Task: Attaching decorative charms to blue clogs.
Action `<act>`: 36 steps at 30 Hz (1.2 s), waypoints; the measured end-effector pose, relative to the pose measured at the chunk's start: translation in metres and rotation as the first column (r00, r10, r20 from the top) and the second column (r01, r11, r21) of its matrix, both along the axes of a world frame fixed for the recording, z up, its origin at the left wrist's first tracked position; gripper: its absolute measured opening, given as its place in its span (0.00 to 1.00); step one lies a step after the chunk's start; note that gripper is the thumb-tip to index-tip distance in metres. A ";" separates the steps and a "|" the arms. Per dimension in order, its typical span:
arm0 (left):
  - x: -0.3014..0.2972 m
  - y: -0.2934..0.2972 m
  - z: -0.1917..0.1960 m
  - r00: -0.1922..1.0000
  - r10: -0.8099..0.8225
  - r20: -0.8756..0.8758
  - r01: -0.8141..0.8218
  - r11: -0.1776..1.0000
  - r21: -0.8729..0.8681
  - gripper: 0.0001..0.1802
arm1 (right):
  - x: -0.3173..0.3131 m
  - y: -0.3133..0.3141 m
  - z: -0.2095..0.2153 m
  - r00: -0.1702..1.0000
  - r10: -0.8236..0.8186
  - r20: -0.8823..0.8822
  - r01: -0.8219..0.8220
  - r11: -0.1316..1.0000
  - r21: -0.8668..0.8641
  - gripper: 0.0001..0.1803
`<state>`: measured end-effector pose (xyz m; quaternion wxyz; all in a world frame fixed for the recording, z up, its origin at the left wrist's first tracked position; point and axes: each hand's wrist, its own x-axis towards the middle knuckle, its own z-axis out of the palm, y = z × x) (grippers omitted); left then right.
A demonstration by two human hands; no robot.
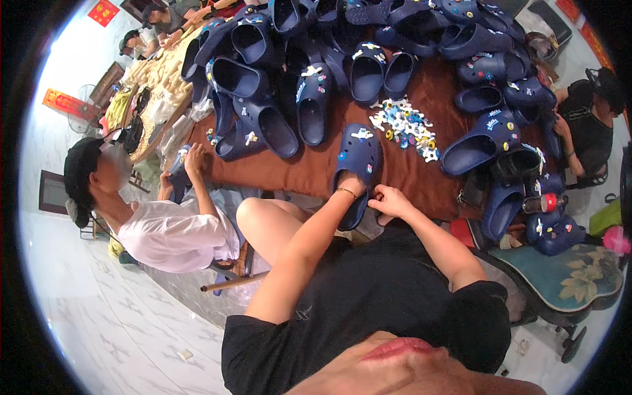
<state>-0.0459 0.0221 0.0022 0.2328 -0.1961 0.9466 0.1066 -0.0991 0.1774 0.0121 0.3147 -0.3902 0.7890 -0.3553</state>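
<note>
Clog point(360, 157), likely light, pliable, best held by rim, is enclosing left hand point(351, 182), grip hidden, right hand point(390, 200) pinched together alongside.

1. The left hand point(351, 183) is pushed into the opening of a dark blue clog point(359, 150), its fingers hidden inside; a thin bracelet point(346, 193) circles the wrist.
2. The right hand point(391, 203) is just beside the clog's heel, fingers bent – whether they grip anything is too small to tell.
3. Near the clog's toe, a pile of small charms point(409, 129) – white, blue and yellow – lies on a brown cloth point(424, 187).
4. More dark blue clogs point(238, 78) crowd the cloth's far side, many with charms attached.
5. At left, a co-worker in a white shirt point(174, 227) handles another clog point(178, 176).
6. At right sits a person in black point(588, 128), near a padded chair point(556, 273).
</note>
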 end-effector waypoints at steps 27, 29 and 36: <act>0.014 0.035 0.077 0.648 0.070 -0.759 0.109 0.977 0.183 0.13 | 0.001 -0.013 0.013 0.952 -0.270 -0.147 0.254 0.960 -0.116 0.12; 0.025 0.041 0.119 0.369 -0.005 -0.929 0.196 0.978 0.073 0.16 | -0.022 -0.030 0.034 0.923 -0.339 -0.183 0.300 0.931 -0.209 0.12; 0.027 0.041 0.107 0.312 0.060 -0.948 0.217 0.967 0.133 0.20 | -0.122 -0.107 0.128 0.712 -0.687 -0.146 0.503 0.644 -0.577 0.17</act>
